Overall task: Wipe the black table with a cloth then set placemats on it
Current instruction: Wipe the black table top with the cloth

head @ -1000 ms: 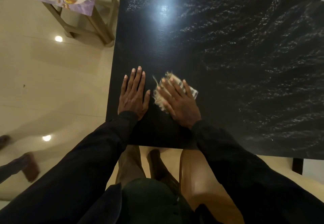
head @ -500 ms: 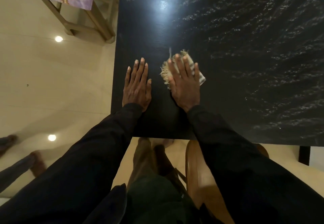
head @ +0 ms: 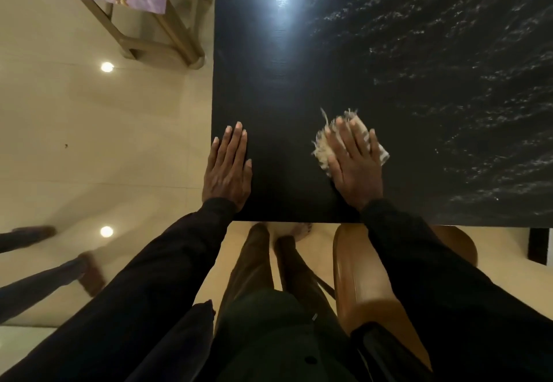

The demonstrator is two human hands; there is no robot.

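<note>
**A soft cloth under a flat hand**

The cloth looks soft and light, with loose threads at its edge. It would likely bunch up if pushed from one side, so pressing on its middle with a flat palm seems best. It lies on the black tabletop, near the front edge. The right hand lies flat on it, fingers straight. The left hand rests flat on the bare tabletop by the left edge, fingers straight, holding nothing.
</note>
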